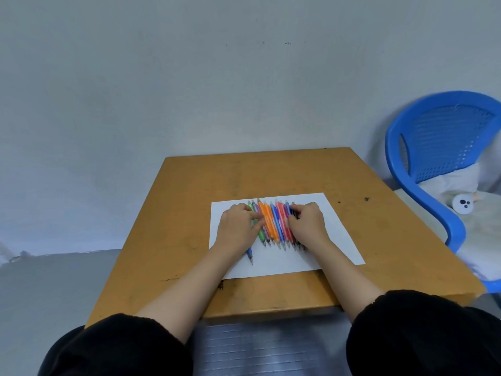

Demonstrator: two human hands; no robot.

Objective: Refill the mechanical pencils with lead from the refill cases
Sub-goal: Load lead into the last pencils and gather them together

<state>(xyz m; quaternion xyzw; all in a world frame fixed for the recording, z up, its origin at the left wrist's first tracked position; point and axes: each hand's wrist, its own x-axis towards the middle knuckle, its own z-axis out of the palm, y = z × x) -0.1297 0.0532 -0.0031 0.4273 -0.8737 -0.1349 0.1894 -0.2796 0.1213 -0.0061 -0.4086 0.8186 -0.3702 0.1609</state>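
Several coloured mechanical pencils lie side by side in a tight row on a white sheet of paper, tips pointing toward me. My left hand rests on the row's left end, fingers bent against the green and purple pencils. A blue pencil pokes out from under that hand. My right hand lies on the row's right end, fingers curled against the dark pencils there. Both hands press the row from either side. No refill case shows in view.
The paper lies on a small wooden table set against a grey wall. A blue plastic chair stands at the right with white cloth and a small white object on its seat.
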